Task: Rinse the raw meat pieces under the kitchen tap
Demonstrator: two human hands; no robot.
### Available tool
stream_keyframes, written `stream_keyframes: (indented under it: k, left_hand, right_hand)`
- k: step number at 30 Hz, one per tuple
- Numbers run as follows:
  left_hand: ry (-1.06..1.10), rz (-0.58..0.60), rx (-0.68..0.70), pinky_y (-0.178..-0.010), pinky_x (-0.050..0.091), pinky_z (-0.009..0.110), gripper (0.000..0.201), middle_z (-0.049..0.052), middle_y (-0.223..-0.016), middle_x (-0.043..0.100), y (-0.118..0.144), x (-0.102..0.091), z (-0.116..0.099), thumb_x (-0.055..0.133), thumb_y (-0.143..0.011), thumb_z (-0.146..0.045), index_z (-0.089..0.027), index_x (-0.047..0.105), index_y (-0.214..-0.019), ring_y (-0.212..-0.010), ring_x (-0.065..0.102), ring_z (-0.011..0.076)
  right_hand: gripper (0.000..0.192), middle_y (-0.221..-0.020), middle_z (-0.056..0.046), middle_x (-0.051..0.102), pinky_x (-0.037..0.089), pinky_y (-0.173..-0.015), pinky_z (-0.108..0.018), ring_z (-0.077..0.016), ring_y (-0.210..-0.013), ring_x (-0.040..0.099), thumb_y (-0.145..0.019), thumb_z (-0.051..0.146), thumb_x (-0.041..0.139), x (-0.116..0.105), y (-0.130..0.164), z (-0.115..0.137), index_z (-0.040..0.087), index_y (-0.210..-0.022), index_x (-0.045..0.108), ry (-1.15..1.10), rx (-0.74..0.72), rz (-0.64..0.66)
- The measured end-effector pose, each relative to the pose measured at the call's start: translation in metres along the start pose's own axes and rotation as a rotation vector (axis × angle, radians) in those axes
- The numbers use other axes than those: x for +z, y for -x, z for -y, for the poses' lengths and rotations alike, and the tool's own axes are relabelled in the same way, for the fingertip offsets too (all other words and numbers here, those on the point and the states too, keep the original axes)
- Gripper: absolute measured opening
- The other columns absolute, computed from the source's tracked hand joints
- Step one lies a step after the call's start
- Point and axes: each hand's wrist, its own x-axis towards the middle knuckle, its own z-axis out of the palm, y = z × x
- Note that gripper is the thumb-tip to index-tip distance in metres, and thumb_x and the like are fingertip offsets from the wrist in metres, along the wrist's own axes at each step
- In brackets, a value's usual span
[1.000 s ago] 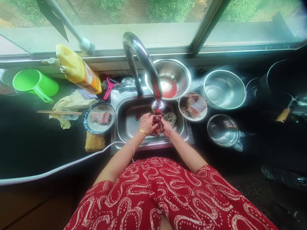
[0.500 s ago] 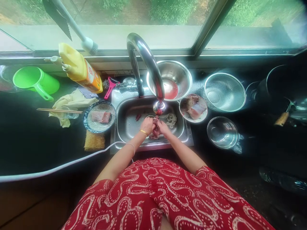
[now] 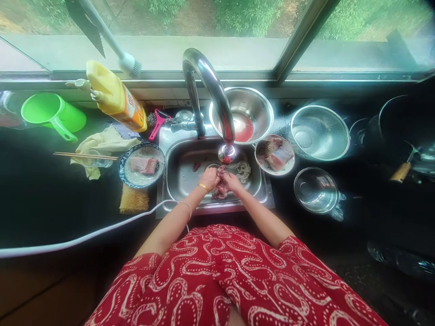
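Over the steel sink [image 3: 176, 181], under the curved faucet [image 3: 214, 95], both hands grip a dark red piece of raw meat [image 3: 221, 186]. My left hand [image 3: 209, 178], with a gold bangle on its wrist, is closed on the meat's left side. My right hand [image 3: 232, 181] is closed on its right side. A pale rag [image 3: 242, 169] lies in the sink just behind the hands. A small red scrap [image 3: 195, 166] lies on the sink floor to the left.
Left of the sink are a blue-rimmed plate with meat [image 3: 142, 165], a sponge [image 3: 133, 198], chopsticks [image 3: 84, 156], a yellow bottle [image 3: 113, 97] and a green cup [image 3: 52, 112]. To the right are a plate of meat [image 3: 274, 156], a steel bowl [image 3: 242, 113], a colander [image 3: 319, 131] and a small bowl [image 3: 315, 190].
The two hands have closed in on the meat, bunching it into a narrower lump between them. The view has shifted slightly.
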Motion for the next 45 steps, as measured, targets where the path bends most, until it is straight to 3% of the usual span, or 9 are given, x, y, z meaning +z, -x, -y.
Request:
stream_keyframes:
  k: [5, 10, 15, 18, 20, 24, 31, 37, 45]
  left_hand:
    - [0.059, -0.005, 0.022, -0.087, 0.043, 0.041, 0.021, 0.015, -0.095, 0.062, 0.002, 0.000, 0.002, 0.045, -0.081, -0.016, -0.015, 0.059, -0.095, -0.094, 0.054, 0.0284]
    - [0.116, -0.058, 0.060, -0.094, 0.042, 0.044, 0.024, 0.015, -0.103, 0.060, 0.006, -0.008, -0.003, 0.047, -0.079, -0.016, -0.013, 0.059, -0.100, -0.102, 0.052, 0.0294]
    - [0.454, -0.127, -0.082, -0.098, 0.042, 0.043, 0.055, 0.013, -0.117, 0.056, 0.008, -0.011, -0.013, 0.058, -0.067, -0.015, -0.014, 0.050, -0.120, -0.109, 0.053, 0.0272]
    - [0.648, -0.082, -0.151, -0.099, 0.043, 0.039, 0.058, 0.012, -0.117, 0.059, 0.007, -0.002, -0.013, 0.056, -0.065, -0.009, -0.013, 0.049, -0.123, -0.107, 0.057, 0.0242]
    - [0.662, -0.090, -0.170, -0.102, 0.041, 0.041, 0.055, 0.013, -0.117, 0.060, 0.007, 0.005, -0.011, 0.055, -0.067, -0.007, -0.013, 0.051, -0.121, -0.111, 0.056, 0.0255]
    - [0.605, -0.113, -0.172, -0.106, 0.038, 0.043, 0.050, 0.016, -0.119, 0.060, 0.007, 0.009, -0.011, 0.056, -0.073, -0.010, -0.012, 0.053, -0.123, -0.116, 0.054, 0.0271]
    - [0.405, -0.110, -0.018, -0.101, 0.041, 0.042, 0.042, 0.017, -0.117, 0.059, 0.004, -0.007, -0.016, 0.052, -0.081, -0.016, -0.010, 0.053, -0.123, -0.112, 0.054, 0.0267]
    - [0.345, -0.108, -0.017, -0.100, 0.042, 0.042, 0.036, 0.017, -0.113, 0.059, 0.007, -0.003, -0.020, 0.046, -0.083, -0.014, -0.009, 0.054, -0.118, -0.110, 0.054, 0.0267]
    - [0.557, -0.013, 0.010, -0.106, 0.038, 0.041, 0.050, 0.015, -0.119, 0.056, 0.005, -0.015, -0.003, 0.057, -0.071, -0.013, -0.010, 0.052, -0.121, -0.117, 0.051, 0.0265]
  right_hand:
    - [0.028, -0.079, -0.001, 0.069, 0.051, -0.076, -0.030, -0.0141, -0.071, 0.061, -0.076, 0.042, 0.067, -0.008, 0.002, -0.007, 0.016, -0.087, 0.067, -0.201, 0.042, 0.099]
    - [0.022, -0.083, -0.001, 0.071, 0.054, -0.074, -0.029, -0.0145, -0.073, 0.065, -0.079, 0.037, 0.066, -0.008, 0.004, -0.005, 0.018, -0.091, 0.066, -0.351, 0.090, 0.087]
    - [0.015, -0.096, -0.002, 0.073, 0.054, -0.086, -0.032, -0.0158, -0.087, 0.068, -0.086, 0.028, 0.059, -0.011, 0.003, -0.001, 0.021, -0.096, 0.066, -0.514, 0.119, 0.099]
    - [0.018, -0.098, -0.003, 0.072, 0.050, -0.094, -0.036, -0.0171, -0.092, 0.067, -0.083, 0.029, 0.060, -0.011, 0.001, -0.003, 0.020, -0.098, 0.065, -0.450, 0.114, 0.105]
    - [0.027, -0.098, -0.003, 0.071, 0.046, -0.099, -0.039, -0.0187, -0.097, 0.064, -0.074, 0.027, 0.068, -0.012, 0.000, -0.004, 0.020, -0.100, 0.064, -0.326, 0.031, 0.030]
    - [0.051, -0.101, -0.004, 0.068, 0.037, -0.107, -0.041, -0.0212, -0.106, 0.059, -0.058, 0.017, 0.076, -0.015, -0.001, 0.003, 0.021, -0.106, 0.059, -0.051, -0.146, -0.059]
    - [0.052, -0.100, -0.002, 0.065, 0.036, -0.106, -0.041, -0.0204, -0.098, 0.058, -0.061, 0.023, 0.072, -0.017, -0.001, 0.026, 0.024, -0.110, 0.055, 0.090, -0.305, -0.037]
    - [0.051, -0.089, 0.000, 0.061, 0.043, -0.092, -0.034, -0.0163, -0.082, 0.056, -0.063, 0.039, 0.072, -0.010, -0.009, 0.016, 0.023, -0.108, 0.052, 0.072, -0.256, -0.080]
    - [0.049, -0.087, 0.000, 0.057, 0.044, -0.082, -0.032, -0.0167, -0.081, 0.053, -0.058, 0.039, 0.064, -0.013, -0.006, 0.019, 0.020, -0.100, 0.050, -0.005, -0.170, -0.031]
